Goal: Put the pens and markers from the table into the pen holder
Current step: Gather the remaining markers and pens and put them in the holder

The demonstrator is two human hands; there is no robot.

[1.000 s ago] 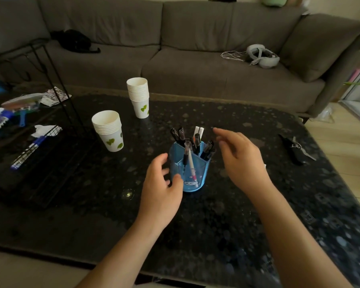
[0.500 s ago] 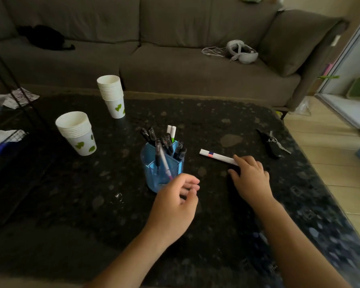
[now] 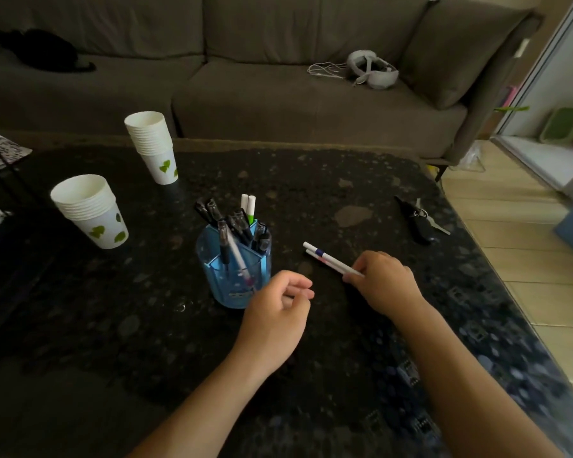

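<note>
At about ten o'clock from the pen holder [image 3: 234, 269] stood two stacks of paper cups [image 3: 91, 211], well apart from it. The blue holder sat near the middle of the dark table [image 3: 113, 309], already bristling with pens and markers [image 3: 235, 223], their caps leaning out past its rim.

The left hand [image 3: 275, 312] hovered at the holder's four o'clock, loosely curled, gripping nothing and just beside its wall. At three o'clock from the holder the right hand [image 3: 382, 280] was closed on the near ends of two white markers [image 3: 325, 258], whose far tips pointed toward eleven o'clock. Whether they were lifted off the table could not be told.

The risk was probably at insertion: the holder looked crowded, so two markers pushed in together could snag on leaning caps, or nudge the light holder over if the left hand did not steady it. A pinch on the ends alone might also let one marker slip.

Room was good between the hand and holder. The keys [image 3: 419, 218] lay at one o'clock, clear of the path; the table's right edge ran close behind the right forearm.
</note>
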